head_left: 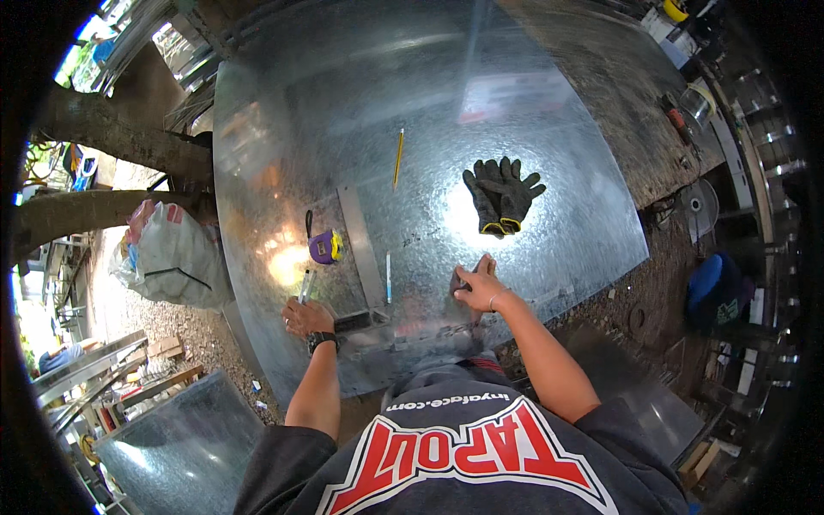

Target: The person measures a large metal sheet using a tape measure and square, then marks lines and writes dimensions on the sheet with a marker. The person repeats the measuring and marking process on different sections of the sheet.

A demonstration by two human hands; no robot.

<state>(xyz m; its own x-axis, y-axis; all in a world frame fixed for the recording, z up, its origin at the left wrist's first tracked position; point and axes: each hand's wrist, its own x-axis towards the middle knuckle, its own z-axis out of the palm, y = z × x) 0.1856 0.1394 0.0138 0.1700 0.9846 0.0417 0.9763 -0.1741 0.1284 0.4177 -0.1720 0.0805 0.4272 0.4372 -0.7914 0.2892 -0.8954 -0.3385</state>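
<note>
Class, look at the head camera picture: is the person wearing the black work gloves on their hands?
No: the black gloves lie on the metal sheet, apart from the bare left hand and right hand.

Galvanized sheet (515, 112); on it gloves (502, 196), pencil (398, 157), tape measure (325, 246), square (360, 249)

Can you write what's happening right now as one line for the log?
left hand: holding marker on metal sheet | right hand: flat on sheet | square between hands | nearby: tape measure, gloves, pencil
</note>
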